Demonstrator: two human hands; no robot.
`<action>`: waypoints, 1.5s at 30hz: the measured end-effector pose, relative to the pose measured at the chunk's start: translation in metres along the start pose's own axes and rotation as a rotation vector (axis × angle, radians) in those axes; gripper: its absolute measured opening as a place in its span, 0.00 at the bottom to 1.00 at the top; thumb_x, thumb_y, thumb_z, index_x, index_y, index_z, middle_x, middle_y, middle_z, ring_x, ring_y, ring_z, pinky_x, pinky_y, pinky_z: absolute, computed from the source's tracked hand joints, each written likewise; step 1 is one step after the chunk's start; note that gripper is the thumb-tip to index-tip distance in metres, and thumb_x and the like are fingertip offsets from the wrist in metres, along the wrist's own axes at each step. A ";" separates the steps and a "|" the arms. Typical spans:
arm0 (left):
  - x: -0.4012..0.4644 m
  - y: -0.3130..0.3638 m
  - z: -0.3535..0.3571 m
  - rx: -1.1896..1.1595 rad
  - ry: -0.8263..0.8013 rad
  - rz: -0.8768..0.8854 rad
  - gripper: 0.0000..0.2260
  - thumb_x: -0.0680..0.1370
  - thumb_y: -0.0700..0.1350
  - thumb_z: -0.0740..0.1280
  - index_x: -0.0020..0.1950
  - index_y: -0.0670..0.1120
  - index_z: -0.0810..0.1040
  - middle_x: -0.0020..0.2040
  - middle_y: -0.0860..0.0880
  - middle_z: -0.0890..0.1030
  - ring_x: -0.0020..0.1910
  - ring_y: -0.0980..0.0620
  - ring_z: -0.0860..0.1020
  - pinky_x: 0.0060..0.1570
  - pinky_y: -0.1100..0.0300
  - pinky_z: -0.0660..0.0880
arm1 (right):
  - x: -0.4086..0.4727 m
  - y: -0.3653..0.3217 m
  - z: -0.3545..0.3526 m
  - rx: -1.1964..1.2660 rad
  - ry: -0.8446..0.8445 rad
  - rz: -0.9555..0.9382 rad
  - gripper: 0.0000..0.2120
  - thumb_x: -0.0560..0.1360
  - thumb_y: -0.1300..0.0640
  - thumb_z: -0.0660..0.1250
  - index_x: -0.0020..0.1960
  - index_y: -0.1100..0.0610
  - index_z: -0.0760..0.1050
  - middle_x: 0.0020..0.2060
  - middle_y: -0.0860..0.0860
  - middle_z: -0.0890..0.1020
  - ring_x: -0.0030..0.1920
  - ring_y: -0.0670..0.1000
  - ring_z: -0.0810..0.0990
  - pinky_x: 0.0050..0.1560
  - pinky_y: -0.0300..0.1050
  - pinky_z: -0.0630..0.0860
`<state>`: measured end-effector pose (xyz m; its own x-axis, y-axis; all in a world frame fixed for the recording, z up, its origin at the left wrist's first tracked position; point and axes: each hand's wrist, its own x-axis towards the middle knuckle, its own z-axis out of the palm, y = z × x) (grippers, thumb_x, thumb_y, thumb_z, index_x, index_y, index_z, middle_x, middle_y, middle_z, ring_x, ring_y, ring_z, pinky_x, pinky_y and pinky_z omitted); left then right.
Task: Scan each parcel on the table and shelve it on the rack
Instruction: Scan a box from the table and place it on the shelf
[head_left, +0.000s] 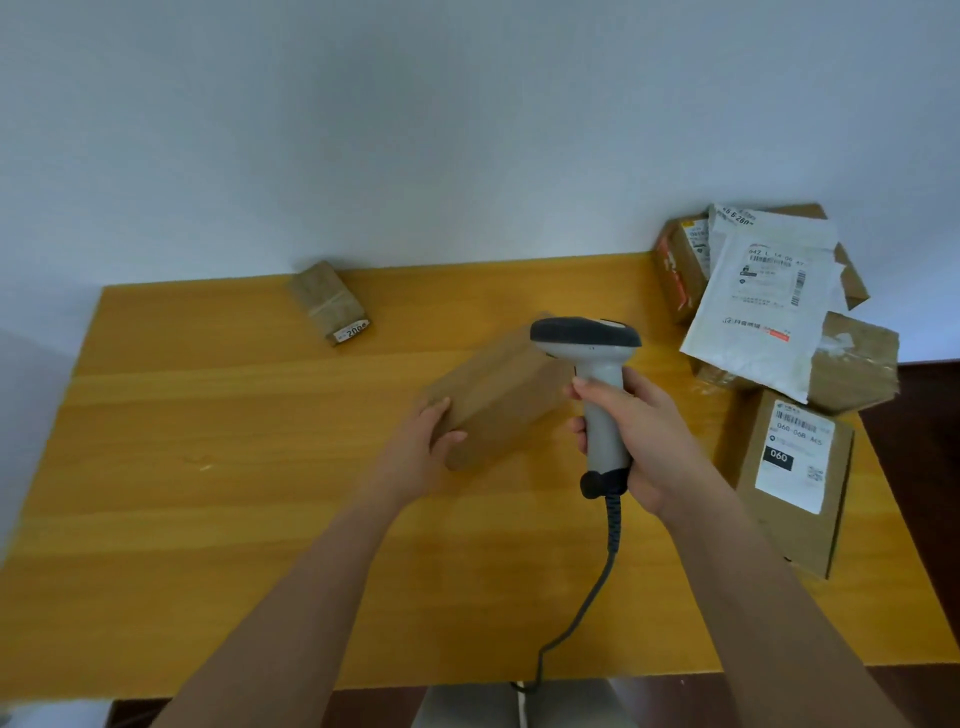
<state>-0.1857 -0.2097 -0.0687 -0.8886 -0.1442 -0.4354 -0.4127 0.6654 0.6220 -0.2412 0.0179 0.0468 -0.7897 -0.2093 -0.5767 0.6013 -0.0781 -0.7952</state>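
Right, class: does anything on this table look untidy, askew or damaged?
Yes. The parcels at the table's right edge are heaped unevenly: a white mailer lies tilted across crumpled brown boxes, and some overhang the edge. The small parcel at the back sits askew.

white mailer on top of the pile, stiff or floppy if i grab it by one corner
Probably floppy: the white mailer is a thin, wrinkled plastic bag draped over the boxes. It looks flat, so likely light. Its smooth film may slip, and pulling it could shift the pile.

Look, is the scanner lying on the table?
No, the right hand holds the scanner up beside the brown box.
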 end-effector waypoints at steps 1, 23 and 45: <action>-0.002 0.000 -0.009 -0.151 0.007 -0.045 0.16 0.84 0.49 0.58 0.70 0.45 0.71 0.68 0.43 0.72 0.64 0.44 0.74 0.58 0.52 0.77 | 0.000 -0.001 0.003 -0.001 -0.008 -0.003 0.12 0.77 0.58 0.70 0.60 0.53 0.76 0.53 0.56 0.80 0.34 0.47 0.80 0.36 0.42 0.77; -0.009 0.009 0.054 0.278 0.069 0.041 0.35 0.77 0.58 0.66 0.79 0.57 0.52 0.80 0.55 0.46 0.79 0.47 0.48 0.76 0.42 0.52 | -0.015 -0.006 0.021 -0.125 0.014 0.056 0.13 0.81 0.52 0.65 0.62 0.57 0.75 0.51 0.55 0.79 0.35 0.47 0.81 0.39 0.45 0.77; -0.004 0.038 0.050 0.549 -0.125 -0.006 0.31 0.76 0.46 0.67 0.77 0.51 0.59 0.80 0.50 0.51 0.79 0.46 0.48 0.76 0.42 0.47 | -0.063 -0.047 0.033 -0.154 -0.043 0.005 0.09 0.80 0.54 0.66 0.55 0.58 0.77 0.46 0.55 0.80 0.29 0.46 0.78 0.32 0.40 0.77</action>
<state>-0.1873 -0.1472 -0.0758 -0.8424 -0.0833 -0.5323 -0.2230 0.9533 0.2037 -0.2158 0.0026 0.1266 -0.7789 -0.2513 -0.5745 0.5768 0.0725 -0.8137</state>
